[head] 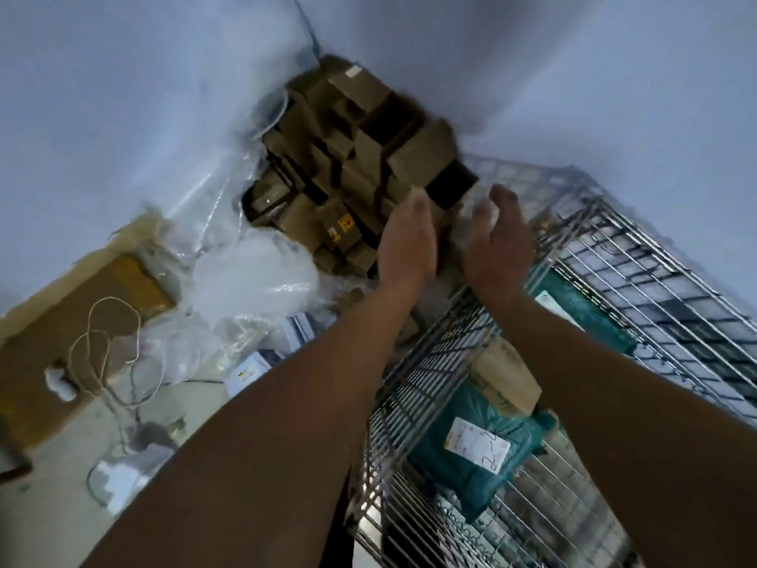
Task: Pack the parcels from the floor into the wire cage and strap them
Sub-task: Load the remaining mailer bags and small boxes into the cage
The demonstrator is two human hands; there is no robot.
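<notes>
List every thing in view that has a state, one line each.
left hand: fingers straight, reaching toward the boxes, holding nothing.
right hand: fingers loosely curved, nothing clearly held.
wire cage: open at the top, partly filled.
teal mailer bag: lying in the cage, label up.
cardboard boxes: closed, heaped in the corner, not in the cage.
string: loose, looped on flat cardboard.

We cannot tell what lies between the left hand (407,243) and right hand (497,239); motion blur hides it. Beyond them the cardboard boxes (360,157) smear. The wire cage (430,362) runs off frame below.
</notes>
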